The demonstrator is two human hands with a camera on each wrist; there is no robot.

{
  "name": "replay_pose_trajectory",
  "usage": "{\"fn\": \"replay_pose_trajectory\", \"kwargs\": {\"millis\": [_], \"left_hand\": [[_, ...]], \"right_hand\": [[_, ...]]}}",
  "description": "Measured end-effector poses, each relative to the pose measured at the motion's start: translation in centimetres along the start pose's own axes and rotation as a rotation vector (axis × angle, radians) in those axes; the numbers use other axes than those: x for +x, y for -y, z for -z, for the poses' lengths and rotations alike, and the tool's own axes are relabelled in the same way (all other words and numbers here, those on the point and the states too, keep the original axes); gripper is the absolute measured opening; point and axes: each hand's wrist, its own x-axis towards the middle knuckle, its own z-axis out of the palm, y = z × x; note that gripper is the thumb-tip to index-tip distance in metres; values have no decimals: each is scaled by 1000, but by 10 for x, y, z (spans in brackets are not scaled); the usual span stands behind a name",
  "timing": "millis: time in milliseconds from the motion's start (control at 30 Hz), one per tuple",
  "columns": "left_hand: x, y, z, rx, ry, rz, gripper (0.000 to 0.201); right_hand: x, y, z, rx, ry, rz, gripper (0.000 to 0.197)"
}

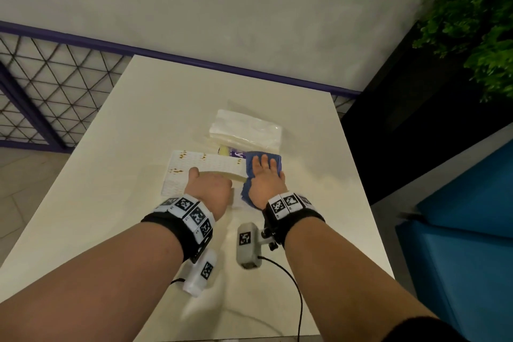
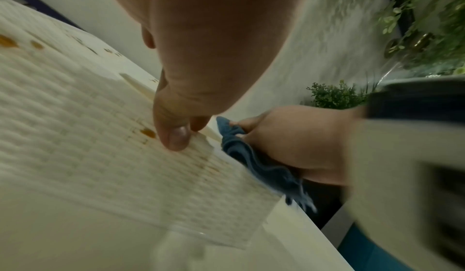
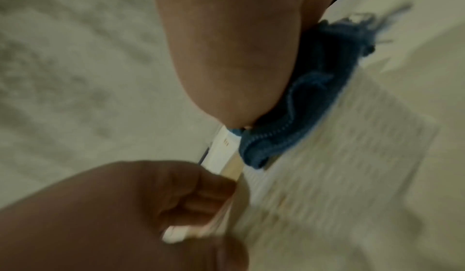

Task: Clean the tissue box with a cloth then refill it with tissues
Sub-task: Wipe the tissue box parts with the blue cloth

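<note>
Tissue box (image 1: 194, 168) lay near the middle of the table (image 1: 116, 153), pack of tissues (image 1: 245, 130) just beyond it toward the far edge. Left hand (image 1: 208, 189), its grip curled over the box's slot edge, steadied it. Right hand (image 1: 265, 178) pressed blue cloth (image 1: 251, 166) flat-fingered against the box's right end. Judgement: brace firmly, wipe in overlapping strokes, avoid snagging the slot.

The tabletop (image 1: 133, 125) is smooth, cream and faintly glossy. On it, the tissue box (image 1: 194, 164) looks like matt white card with small gold print. The blue cloth (image 1: 251, 166) at its right end is soft, ribbed knit (frayed at one edge). Behind the box, the tissue pack (image 1: 247, 130) wears glossy clear plastic film.
</note>
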Motion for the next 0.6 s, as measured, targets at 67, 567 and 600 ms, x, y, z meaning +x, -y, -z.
{"fn": "replay_pose_trajectory", "kwargs": {"millis": [67,567,600], "left_hand": [[1,1,2,5,6,-6,27],[7,-3,-4,-40,-10,18,10],[7,-4,-5,-40,-10,21,10]], "right_hand": [[-13,-2,-13,-12,56,42,63],[-28,-13,-19,-94,75,92,63],[-29,-16,-20,-121,95,107,68]]}}
